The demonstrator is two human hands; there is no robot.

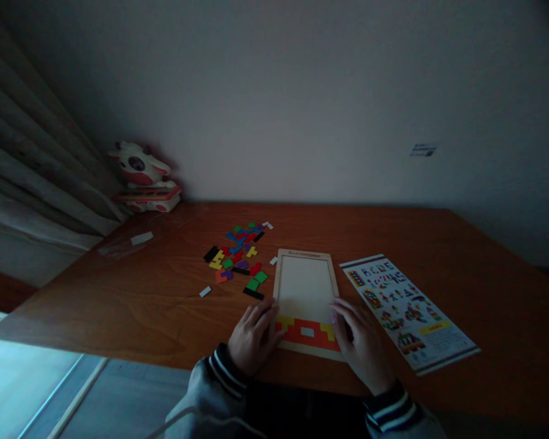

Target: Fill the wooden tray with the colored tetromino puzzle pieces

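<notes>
Resting at the tray's near-left edge in the head view, the left hand (254, 335) has loosely bent fingers and the right hand (359, 341) lies likewise at the opposite edge, though I cannot tell whether either grips the wooden tray (305, 283). The tray lies on the brown surface (165, 317), its near end filled with red pieces (293, 333), yellow pieces (285, 320) and a white piece (307, 332). Loose coloured pieces (253, 284) lie scattered to its left, a printed sheet (409, 311) just to its right.
</notes>
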